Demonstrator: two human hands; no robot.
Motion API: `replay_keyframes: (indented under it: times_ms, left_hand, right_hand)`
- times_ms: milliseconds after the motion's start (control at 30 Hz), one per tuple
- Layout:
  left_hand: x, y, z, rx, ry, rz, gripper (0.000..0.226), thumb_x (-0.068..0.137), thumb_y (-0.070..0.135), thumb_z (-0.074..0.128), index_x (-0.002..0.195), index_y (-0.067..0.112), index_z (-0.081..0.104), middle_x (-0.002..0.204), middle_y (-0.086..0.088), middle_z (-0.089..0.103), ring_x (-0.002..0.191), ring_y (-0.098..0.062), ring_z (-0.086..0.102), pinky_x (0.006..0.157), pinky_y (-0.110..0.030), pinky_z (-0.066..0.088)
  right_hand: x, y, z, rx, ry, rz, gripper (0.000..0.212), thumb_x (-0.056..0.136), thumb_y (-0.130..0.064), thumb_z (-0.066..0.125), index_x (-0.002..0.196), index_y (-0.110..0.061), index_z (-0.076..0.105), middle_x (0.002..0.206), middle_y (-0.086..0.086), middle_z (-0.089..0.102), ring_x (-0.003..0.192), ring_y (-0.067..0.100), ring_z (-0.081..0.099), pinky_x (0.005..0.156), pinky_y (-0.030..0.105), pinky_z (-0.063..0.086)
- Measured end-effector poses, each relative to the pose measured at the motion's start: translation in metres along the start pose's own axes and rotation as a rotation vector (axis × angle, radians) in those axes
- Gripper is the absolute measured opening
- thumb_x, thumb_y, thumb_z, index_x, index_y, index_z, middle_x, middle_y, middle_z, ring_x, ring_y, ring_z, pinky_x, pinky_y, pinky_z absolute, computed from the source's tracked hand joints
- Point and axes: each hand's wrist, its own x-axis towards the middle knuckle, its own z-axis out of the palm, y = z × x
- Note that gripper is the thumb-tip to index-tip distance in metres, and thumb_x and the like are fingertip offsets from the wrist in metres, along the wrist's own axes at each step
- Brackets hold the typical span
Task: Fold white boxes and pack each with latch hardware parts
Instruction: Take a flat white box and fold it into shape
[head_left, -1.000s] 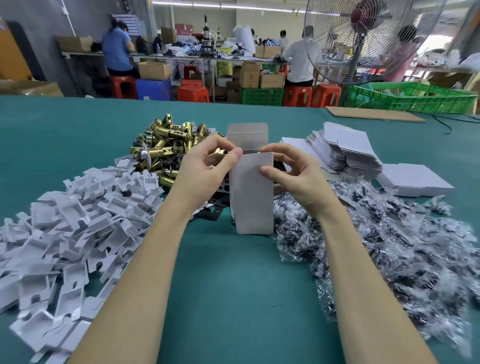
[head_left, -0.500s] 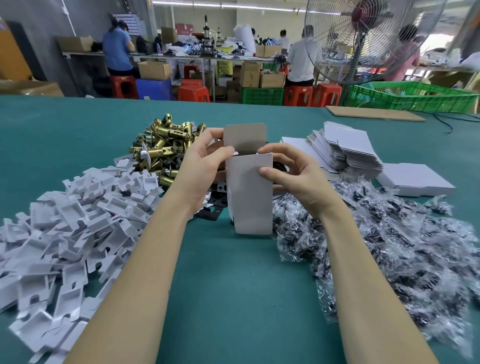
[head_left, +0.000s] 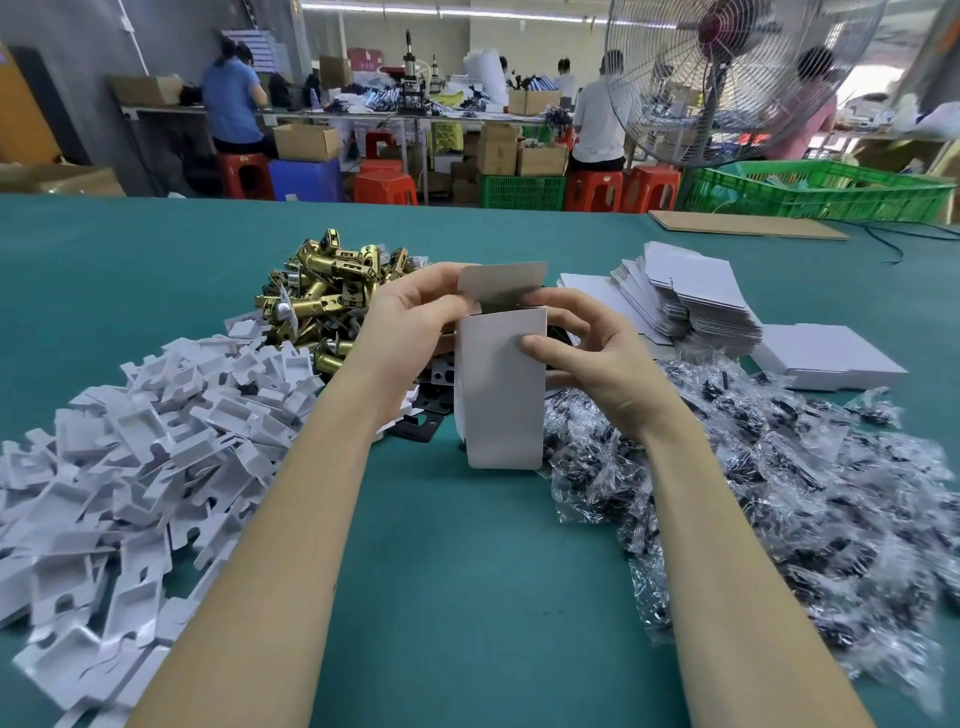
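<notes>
A white box (head_left: 501, 395) stands upright on the green table (head_left: 467, 571) at centre, its top flap raised. My left hand (head_left: 410, 338) grips its upper left side, fingers curled at the open top. My right hand (head_left: 587, 348) holds the upper right side, thumb pressed on the front face and fingers behind. A heap of brass latches (head_left: 327, 291) lies behind my left hand. White card inserts (head_left: 135, 457) cover the left of the table. Clear bags of dark hardware (head_left: 779, 499) spread over the right.
A stack of flat white box blanks (head_left: 685, 296) and a folded white box (head_left: 826, 356) lie at the right rear. Black plates (head_left: 421, 423) sit beside the box's base. A standing fan (head_left: 727, 78), green crates and seated workers are beyond the table.
My left hand's fingers have moved from the box's front edge up toward the open top beside the flap. The box and my right hand have stayed nearly in place.
</notes>
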Motion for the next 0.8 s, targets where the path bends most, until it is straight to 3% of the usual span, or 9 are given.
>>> replay_keyframes:
  times_ms: [100, 167, 267, 400, 500, 633, 800]
  left_hand:
    - [-0.002, 0.001, -0.003, 0.041, -0.087, 0.026, 0.021, 0.104, 0.036, 0.056, 0.107, 0.025, 0.074, 0.113, 0.003, 0.076, 0.11, -0.016, 0.069, 0.102, -0.042, 0.051]
    - [-0.001, 0.001, -0.004, 0.046, -0.061, 0.028, 0.027, 0.1, 0.048, 0.058, 0.096, 0.027, 0.073, 0.106, 0.004, 0.077, 0.103, -0.015, 0.071, 0.096, -0.04, 0.053]
    - [0.002, 0.0, -0.004, 0.117, 0.021, 0.082, 0.017, 0.099, 0.03, 0.065, 0.082, 0.03, 0.066, 0.094, 0.009, 0.078, 0.086, -0.007, 0.071, 0.076, -0.03, 0.058]
    - [0.0, -0.003, -0.004, 0.104, 0.048, 0.121, 0.032, 0.101, 0.006, 0.061, 0.105, 0.035, 0.073, 0.098, 0.008, 0.079, 0.089, -0.008, 0.074, 0.077, -0.029, 0.062]
    - [0.0, 0.001, -0.002, 0.059, 0.087, 0.128, 0.034, 0.099, 0.001, 0.061, 0.107, 0.03, 0.077, 0.097, 0.007, 0.08, 0.089, -0.009, 0.075, 0.07, -0.025, 0.06]
    - [-0.001, 0.007, -0.005, 0.008, 0.061, 0.02, 0.038, 0.095, -0.005, 0.06, 0.094, 0.027, 0.079, 0.089, 0.007, 0.08, 0.076, -0.006, 0.073, 0.059, -0.022, 0.057]
    - [-0.002, 0.013, -0.01, 0.118, -0.045, 0.013, 0.034, 0.097, 0.0, 0.059, 0.094, 0.026, 0.08, 0.095, 0.003, 0.08, 0.081, -0.007, 0.072, 0.068, -0.023, 0.06]
  right_hand:
    - [0.0, 0.0, 0.0, -0.007, 0.011, 0.016, 0.029, 0.088, -0.016, 0.077, 0.113, -0.029, 0.071, 0.117, -0.001, 0.074, 0.1, 0.022, 0.074, 0.07, 0.034, 0.061]
    - [0.0, 0.0, 0.002, -0.002, -0.007, 0.028, 0.029, 0.086, -0.02, 0.079, 0.113, -0.029, 0.071, 0.118, 0.001, 0.074, 0.1, 0.023, 0.073, 0.071, 0.034, 0.061]
    - [0.0, -0.001, 0.004, -0.008, -0.039, 0.048, 0.03, 0.083, -0.024, 0.08, 0.111, -0.031, 0.072, 0.12, 0.004, 0.073, 0.104, 0.023, 0.073, 0.074, 0.035, 0.06]
    - [0.0, -0.001, 0.005, 0.007, -0.044, 0.048, 0.028, 0.084, -0.024, 0.08, 0.11, -0.03, 0.072, 0.118, 0.002, 0.073, 0.105, 0.021, 0.072, 0.074, 0.035, 0.06]
    - [-0.001, -0.003, 0.005, 0.041, -0.062, 0.068, 0.028, 0.084, -0.024, 0.08, 0.111, -0.03, 0.072, 0.117, 0.004, 0.073, 0.102, 0.021, 0.072, 0.072, 0.033, 0.06]
    - [-0.002, -0.005, 0.005, 0.043, -0.09, 0.099, 0.029, 0.082, -0.028, 0.08, 0.11, -0.033, 0.072, 0.115, 0.002, 0.072, 0.099, 0.019, 0.071, 0.07, 0.034, 0.06]
    - [-0.003, -0.008, 0.005, 0.036, -0.084, 0.11, 0.03, 0.081, -0.029, 0.08, 0.11, -0.031, 0.073, 0.117, 0.006, 0.072, 0.099, 0.021, 0.071, 0.07, 0.035, 0.061]
